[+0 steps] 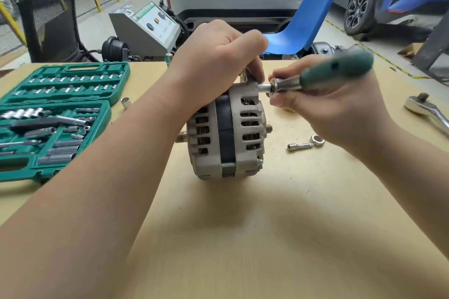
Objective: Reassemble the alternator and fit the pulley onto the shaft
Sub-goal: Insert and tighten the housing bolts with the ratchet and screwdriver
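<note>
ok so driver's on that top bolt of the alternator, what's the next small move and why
Probably turn the green-handled driver to run the bolt in. Its socket sits at the top edge of the alternator, the right hand grips the tool, and the left hand steadies the housing. How tight the bolt is cannot be seen.

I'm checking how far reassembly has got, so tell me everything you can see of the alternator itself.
The alternator stands on its edge on the tan tabletop, shaft ends pointing left and right. Two grey cast-metal halves with slotted vents, copper windings showing inside, sandwich a dark central band. A threaded shaft stub projects at the left; no pulley is visible on it. A long through-bolt shows along the bottom. The left hand grips its top, while the right hand holds a green-handled driver against its upper right rim.
</note>
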### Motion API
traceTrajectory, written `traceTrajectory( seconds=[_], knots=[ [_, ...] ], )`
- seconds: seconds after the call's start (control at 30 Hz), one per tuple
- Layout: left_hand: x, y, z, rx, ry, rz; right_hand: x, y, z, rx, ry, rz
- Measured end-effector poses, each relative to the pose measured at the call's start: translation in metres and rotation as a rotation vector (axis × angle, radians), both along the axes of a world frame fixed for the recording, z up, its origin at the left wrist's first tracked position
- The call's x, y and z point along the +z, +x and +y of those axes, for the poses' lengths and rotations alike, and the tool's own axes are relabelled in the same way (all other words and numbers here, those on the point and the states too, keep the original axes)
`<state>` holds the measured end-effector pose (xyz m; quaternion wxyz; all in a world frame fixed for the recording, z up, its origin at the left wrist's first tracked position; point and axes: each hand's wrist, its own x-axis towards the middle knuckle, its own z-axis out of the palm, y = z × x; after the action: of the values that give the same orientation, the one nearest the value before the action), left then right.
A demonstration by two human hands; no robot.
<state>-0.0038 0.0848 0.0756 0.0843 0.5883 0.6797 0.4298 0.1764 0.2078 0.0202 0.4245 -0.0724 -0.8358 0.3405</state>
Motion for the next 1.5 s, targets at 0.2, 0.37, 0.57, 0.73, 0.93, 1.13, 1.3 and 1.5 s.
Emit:
traceTrajectory(
  seconds=[0.2, 0.37, 0.57, 0.73, 0.93, 1.13, 1.3, 1.5],
  knots=[
    [0.000, 0.001, 0.001, 0.003, 0.018, -0.010, 0.019, -0.009, 0.001, 0.112, -0.299, -0.081],
    [-0.001, -0.001, 0.000, 0.005, 0.020, -0.015, 0.030, -0.011, 0.004, 0.157, -0.462, -0.165],
    [-0.004, -0.011, -0.006, 0.066, 0.145, -0.177, 0.023, -0.015, 0.000, 0.101, -0.497, -0.166],
    [-0.005, -0.005, -0.006, 0.084, 0.010, 0.017, 0.018, -0.006, -0.004, 0.128, -0.399, -0.080],
    [-0.002, -0.033, -0.008, -0.034, -0.021, -0.120, -0.009, 0.003, -0.010, 0.145, -0.152, 0.036],
    [-0.032, -0.047, -0.008, 0.046, 0.112, -0.514, -0.030, -0.003, -0.015, 0.013, -0.227, 0.212],
    [-0.055, -0.039, -0.019, 0.078, 0.192, -0.708, -0.026, -0.005, -0.018, -0.019, -0.573, 0.267],
    [-0.057, -0.031, -0.030, 0.172, 0.052, -0.703, -0.039, -0.017, -0.025, -0.091, -0.687, 0.000]
  ],
)
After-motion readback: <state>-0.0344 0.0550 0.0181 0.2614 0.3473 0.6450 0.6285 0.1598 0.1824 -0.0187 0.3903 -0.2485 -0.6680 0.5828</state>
